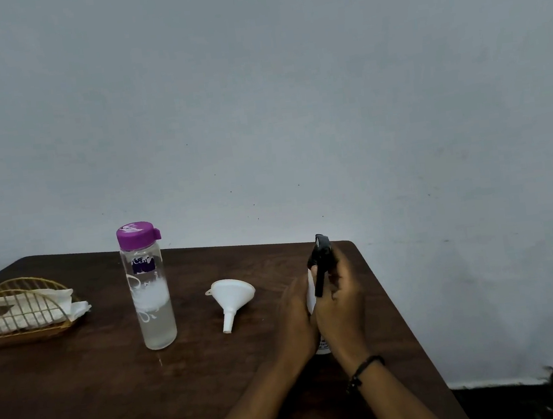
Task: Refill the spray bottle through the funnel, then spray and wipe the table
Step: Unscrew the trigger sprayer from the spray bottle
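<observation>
Water bottle (149,292), well left of the hands: dark purple label under the cap, only fragment "Cai" legible, rest blurred; spray bottle (322,343), between the hands: small print near base, too small to read.

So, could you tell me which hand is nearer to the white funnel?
Left. The left hand grips the spray bottle on the side facing the funnel, apart from it; the right hand holds the bottle's far side at the black trigger head.

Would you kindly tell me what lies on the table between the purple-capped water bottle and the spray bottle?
In the head view, only the white funnel lies on its side between the water bottle and the spray bottle.
</observation>
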`<act>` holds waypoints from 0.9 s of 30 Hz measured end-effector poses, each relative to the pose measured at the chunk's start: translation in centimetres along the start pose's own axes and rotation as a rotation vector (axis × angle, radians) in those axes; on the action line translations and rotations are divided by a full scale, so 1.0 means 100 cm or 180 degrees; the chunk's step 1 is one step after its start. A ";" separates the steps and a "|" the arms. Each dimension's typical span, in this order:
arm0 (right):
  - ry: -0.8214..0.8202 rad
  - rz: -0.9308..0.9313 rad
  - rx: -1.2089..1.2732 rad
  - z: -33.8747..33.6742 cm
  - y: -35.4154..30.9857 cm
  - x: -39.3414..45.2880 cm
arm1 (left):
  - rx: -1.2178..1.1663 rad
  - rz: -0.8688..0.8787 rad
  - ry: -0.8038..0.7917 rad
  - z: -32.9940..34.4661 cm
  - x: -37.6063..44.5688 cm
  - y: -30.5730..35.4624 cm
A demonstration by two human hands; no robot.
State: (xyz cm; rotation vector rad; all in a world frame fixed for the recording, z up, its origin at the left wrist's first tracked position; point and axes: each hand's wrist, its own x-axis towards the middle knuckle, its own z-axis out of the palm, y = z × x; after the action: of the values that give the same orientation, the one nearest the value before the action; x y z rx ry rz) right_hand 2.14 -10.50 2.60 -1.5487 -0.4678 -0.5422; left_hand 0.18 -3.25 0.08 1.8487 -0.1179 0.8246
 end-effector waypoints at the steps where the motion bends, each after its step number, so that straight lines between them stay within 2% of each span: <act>1: -0.0074 0.0070 0.0044 -0.001 -0.001 -0.001 | 0.0051 -0.0007 -0.0056 0.000 0.000 -0.002; 6: -0.0236 0.0192 0.0170 -0.003 -0.006 -0.002 | 0.0037 0.0057 -0.0103 0.000 0.000 0.001; 12: -0.0022 0.0162 0.0129 -0.002 -0.007 0.005 | 0.0035 0.0215 -0.0101 -0.003 0.001 0.006; 19: -0.0260 0.0340 0.0244 -0.004 -0.010 0.000 | 0.0213 0.0026 -0.0014 -0.001 -0.001 0.000; 24: -0.0192 0.0290 0.0227 -0.004 -0.010 0.003 | 0.0173 0.0310 -0.0072 -0.003 0.000 0.003; 27: -0.0198 0.0344 0.0285 -0.006 -0.012 0.006 | 0.0186 0.0226 -0.0127 -0.003 0.000 0.001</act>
State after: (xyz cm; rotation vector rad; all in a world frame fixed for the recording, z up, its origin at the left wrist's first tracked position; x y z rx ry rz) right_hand 1.83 -11.07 3.91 -1.4987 -0.4471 -0.3860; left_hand 0.01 -3.04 0.16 1.9259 -0.1875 0.8482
